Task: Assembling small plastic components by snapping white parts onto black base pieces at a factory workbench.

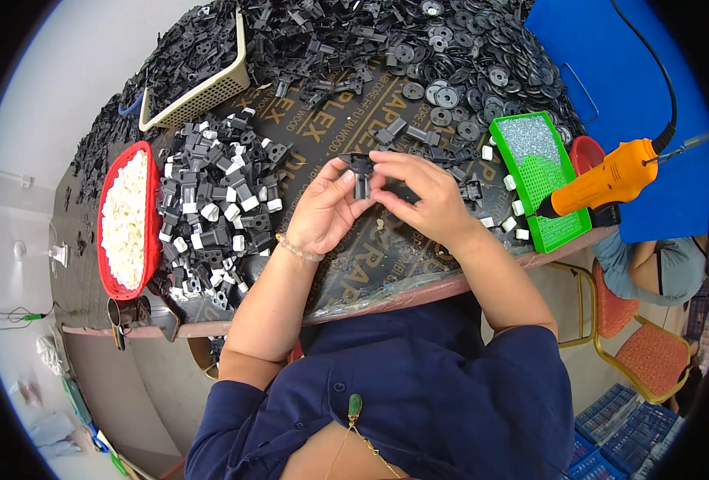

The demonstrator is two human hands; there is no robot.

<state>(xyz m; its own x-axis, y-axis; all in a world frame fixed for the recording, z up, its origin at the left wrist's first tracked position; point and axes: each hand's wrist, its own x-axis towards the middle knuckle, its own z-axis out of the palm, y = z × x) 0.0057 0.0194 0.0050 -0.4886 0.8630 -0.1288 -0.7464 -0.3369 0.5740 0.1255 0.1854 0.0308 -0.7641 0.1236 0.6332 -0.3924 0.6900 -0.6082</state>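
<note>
Holding one black part [361, 182] up in front of me, between both hands, over the table [310, 148]. My left hand [328, 210] is curled half closed, palm turned up, thumb and fingers gripping the part. My right hand [422, 190] is loosely bent, forefinger and thumb at its right side; whether these also grip or merely steady it, I cannot tell.

Step, as judged: joining or seating pieces by hand. Next move seems to call for a firm left grip while the right fingers align and press. Whether the part is complete: not readable, fingers cover it.

Surroundings, from the part, 12 straight ahead. Loose black pieces [406, 132] near, at 1. Black-and-white pieces [226, 212] heaped at 9; beyond them, a red basket [153, 224] of white bits [125, 220]. Beige basket [210, 98] at 10 to 11. Black discs [482, 56] piled at 1. Green tray [534, 182] with small silvery pieces [530, 138] at 3, orange power tool [606, 178] above it.
</note>
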